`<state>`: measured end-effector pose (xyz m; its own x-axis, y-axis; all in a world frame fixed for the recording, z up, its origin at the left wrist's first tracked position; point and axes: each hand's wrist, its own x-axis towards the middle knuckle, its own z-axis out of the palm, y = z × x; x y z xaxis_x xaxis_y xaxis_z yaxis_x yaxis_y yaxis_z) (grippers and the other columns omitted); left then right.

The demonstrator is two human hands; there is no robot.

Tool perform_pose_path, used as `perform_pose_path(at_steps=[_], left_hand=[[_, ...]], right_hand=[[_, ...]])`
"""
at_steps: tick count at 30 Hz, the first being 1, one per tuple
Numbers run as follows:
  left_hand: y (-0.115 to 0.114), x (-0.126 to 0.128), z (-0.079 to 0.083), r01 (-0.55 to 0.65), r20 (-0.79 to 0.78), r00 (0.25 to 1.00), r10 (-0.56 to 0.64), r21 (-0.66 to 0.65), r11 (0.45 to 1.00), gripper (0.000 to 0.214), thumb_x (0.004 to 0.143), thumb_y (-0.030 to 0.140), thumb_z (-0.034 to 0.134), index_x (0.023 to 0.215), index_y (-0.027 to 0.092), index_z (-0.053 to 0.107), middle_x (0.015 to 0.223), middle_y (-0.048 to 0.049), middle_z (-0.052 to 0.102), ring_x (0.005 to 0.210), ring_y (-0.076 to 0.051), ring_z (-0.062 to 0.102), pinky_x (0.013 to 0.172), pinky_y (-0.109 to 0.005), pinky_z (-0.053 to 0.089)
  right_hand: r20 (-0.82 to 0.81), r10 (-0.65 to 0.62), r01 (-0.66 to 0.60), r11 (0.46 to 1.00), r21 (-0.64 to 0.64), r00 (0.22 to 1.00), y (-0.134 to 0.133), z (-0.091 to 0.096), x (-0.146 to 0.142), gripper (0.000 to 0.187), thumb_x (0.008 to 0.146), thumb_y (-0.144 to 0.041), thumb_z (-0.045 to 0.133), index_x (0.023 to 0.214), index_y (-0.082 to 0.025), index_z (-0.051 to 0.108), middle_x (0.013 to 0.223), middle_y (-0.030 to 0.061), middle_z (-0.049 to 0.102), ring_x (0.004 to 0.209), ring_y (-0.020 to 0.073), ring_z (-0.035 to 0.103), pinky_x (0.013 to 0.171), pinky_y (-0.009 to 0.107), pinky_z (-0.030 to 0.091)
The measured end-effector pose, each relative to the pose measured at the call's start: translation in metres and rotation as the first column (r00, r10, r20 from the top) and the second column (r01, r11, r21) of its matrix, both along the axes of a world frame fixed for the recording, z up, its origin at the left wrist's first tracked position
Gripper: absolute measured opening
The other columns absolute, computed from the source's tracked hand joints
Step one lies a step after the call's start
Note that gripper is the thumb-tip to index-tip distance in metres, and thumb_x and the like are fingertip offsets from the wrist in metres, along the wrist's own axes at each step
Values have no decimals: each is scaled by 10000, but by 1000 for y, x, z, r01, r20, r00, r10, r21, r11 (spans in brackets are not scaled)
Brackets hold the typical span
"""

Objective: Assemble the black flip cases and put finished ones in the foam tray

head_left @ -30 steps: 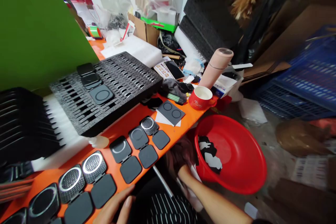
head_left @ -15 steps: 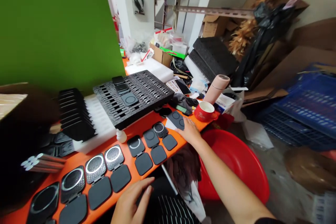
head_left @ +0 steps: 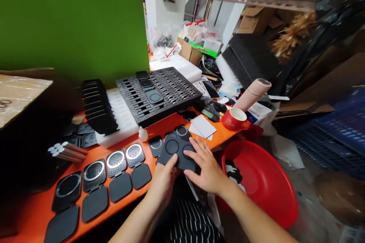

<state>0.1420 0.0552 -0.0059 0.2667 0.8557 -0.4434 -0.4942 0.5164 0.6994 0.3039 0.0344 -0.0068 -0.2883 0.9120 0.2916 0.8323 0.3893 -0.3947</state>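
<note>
Both hands hold a flat dark grey sheet with two round outlines (head_left: 174, 152) over the front edge of the orange table (head_left: 37, 212). My left hand (head_left: 164, 180) grips its near edge, thumb on top. My right hand (head_left: 205, 167) lies on its right side with fingers spread over it. Under and beside the sheet sits a row of opened black hinged cases (head_left: 122, 169), some with silver mesh rings. White paper sheets (head_left: 203, 126) lie just beyond my right hand.
A black slotted foam tray (head_left: 168, 91) holding a few black cases stands behind the row, beside white foam and stacked black trays (head_left: 98, 108). A red cup (head_left: 235, 118) and pink tube (head_left: 252, 93) sit at the table's right end. A red basin (head_left: 265, 182) is below right.
My right hand picked the dark sheet off the white paper and brought it toward me. My left hand rose from the table edge and took hold of it. The view shifted left.
</note>
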Motion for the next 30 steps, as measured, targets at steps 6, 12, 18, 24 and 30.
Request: perform_pose_path(at_steps=[6, 12, 18, 24, 30], left_hand=[[-5, -15, 5, -172, 53, 981, 186, -199, 965, 234, 610, 262, 800, 773, 144, 681, 802, -30, 713, 642, -110, 642, 591, -180, 505], [-11, -19, 9, -214, -87, 973, 213, -2, 977, 349, 634, 341, 781, 905, 153, 665, 856, -46, 710, 749, -181, 656, 646, -256, 519], [-16, -34, -1, -107, -290, 948, 133, 105, 989, 343, 638, 399, 767, 797, 113, 663, 755, -53, 698, 699, -192, 633, 693, -296, 512], [-22, -62, -4, -121, -194, 973, 127, 42, 992, 330, 724, 469, 663, 908, 195, 673, 938, -80, 706, 831, -258, 662, 696, -354, 539], [-32, -56, -11, 116, -162, 981, -109, 35, 993, 487, 617, 464, 763, 986, 155, 682, 964, -116, 706, 961, -308, 631, 857, -400, 492]], right_hand=[[-175, -94, 113, 988, 101, 980, -6, 1, -42, 289, 811, -255, 579, 1089, -226, 649, 1239, 104, 589, 1199, 260, 494, 1055, 531, 295], [-380, -70, 58, 997, -41, 922, -3, 8, -62, 252, 827, -198, 526, 1034, -215, 667, 1021, 67, 704, 928, 191, 654, 1044, 478, 340], [-606, -83, -159, 929, -335, 791, 0, 7, -53, 251, 859, -217, 469, 759, -199, 699, 733, -8, 701, 707, 132, 644, 960, 327, 429], [-583, -506, 306, 859, -411, 636, 17, -1, -5, 250, 826, -344, 523, 791, -152, 680, 741, 44, 692, 701, 189, 632, 663, 289, 518], [-452, 9, 0, 1000, 22, 892, 4, 7, -13, 151, 825, -208, 526, 836, -220, 676, 863, 56, 679, 846, 197, 606, 827, 355, 473]])
